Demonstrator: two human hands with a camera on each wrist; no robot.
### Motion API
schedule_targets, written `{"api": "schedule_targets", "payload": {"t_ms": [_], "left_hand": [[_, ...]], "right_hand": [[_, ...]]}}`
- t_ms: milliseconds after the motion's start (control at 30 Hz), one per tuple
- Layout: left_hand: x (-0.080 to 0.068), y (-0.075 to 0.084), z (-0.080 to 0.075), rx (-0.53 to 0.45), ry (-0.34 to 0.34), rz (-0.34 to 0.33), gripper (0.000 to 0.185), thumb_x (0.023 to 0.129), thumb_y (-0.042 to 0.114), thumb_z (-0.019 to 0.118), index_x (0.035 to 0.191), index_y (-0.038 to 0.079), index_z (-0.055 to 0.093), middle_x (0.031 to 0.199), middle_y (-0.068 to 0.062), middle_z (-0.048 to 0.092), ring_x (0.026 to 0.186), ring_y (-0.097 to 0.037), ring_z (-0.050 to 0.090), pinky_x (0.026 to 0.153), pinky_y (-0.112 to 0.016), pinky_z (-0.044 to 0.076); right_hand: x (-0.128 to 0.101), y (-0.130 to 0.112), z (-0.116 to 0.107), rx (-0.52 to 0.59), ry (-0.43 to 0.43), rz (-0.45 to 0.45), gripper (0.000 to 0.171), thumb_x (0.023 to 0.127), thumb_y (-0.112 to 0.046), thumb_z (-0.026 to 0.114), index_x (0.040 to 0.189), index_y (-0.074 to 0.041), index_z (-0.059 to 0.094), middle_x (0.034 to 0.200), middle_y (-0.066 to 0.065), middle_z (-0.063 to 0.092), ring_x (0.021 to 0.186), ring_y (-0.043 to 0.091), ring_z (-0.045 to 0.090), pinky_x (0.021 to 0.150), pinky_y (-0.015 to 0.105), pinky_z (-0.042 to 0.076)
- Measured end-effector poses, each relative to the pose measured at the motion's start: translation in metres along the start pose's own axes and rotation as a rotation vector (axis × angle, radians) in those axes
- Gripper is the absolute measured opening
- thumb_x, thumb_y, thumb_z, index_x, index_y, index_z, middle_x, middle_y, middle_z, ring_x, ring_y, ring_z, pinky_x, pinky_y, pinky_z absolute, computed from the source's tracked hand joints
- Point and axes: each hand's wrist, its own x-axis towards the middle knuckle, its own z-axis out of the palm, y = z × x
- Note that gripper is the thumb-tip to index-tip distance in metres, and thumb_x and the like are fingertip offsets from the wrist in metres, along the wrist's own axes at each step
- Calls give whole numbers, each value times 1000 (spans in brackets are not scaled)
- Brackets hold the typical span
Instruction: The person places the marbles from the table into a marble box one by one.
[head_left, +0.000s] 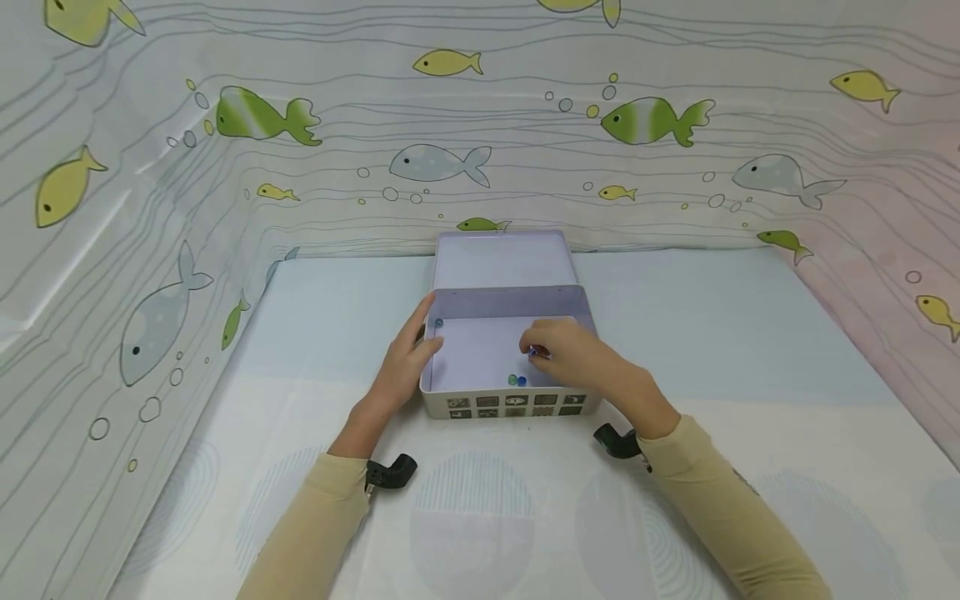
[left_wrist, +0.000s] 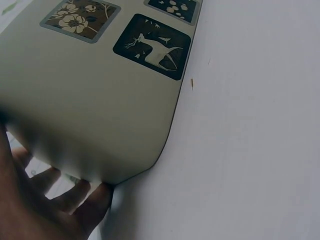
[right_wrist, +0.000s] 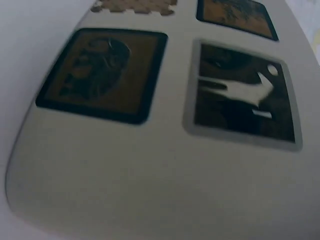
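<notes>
White and open, the tin box [head_left: 504, 406] sits mid-table [head_left: 750, 350] with its lid [head_left: 501, 258] tipped up behind. Inside it, the right hand [head_left: 573, 354] curls over the floor of the box and pinches a small blue marble [head_left: 532, 352] at its fingertips. Two more marbles [head_left: 517, 381], one green and one blue, lie just beside that hand near the front wall. Another marble [head_left: 438, 323] rests in the far left corner, close to the left hand [head_left: 405, 358], whose straight fingers press the box's left wall.

Bright, even light with faint shadows; head view sharp, both wrist views blurred.
</notes>
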Motion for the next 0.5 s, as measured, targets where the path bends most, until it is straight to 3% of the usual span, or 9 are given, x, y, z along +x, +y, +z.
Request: {"api": "schedule_targets", "payload": {"t_ms": [200, 500], "left_hand": [[0, 1, 0, 3, 3, -4, 68, 99, 25, 42, 159, 38, 13, 167, 14, 12, 156, -19, 15, 126, -50, 17], [0, 2, 1, 1, -1, -11, 68, 100, 25, 42, 159, 38, 13, 167, 14, 12, 156, -18, 14, 126, -49, 17]], "right_hand": [[1, 0, 4, 17, -72, 79, 15, 93, -6, 62, 102, -9, 73, 97, -2, 69, 85, 11, 59, 76, 27, 53], [5, 3, 4, -74, -172, 121, 14, 91, -4, 61, 95, -10, 73, 91, -1, 71, 79, 13, 58, 73, 30, 53]]}}
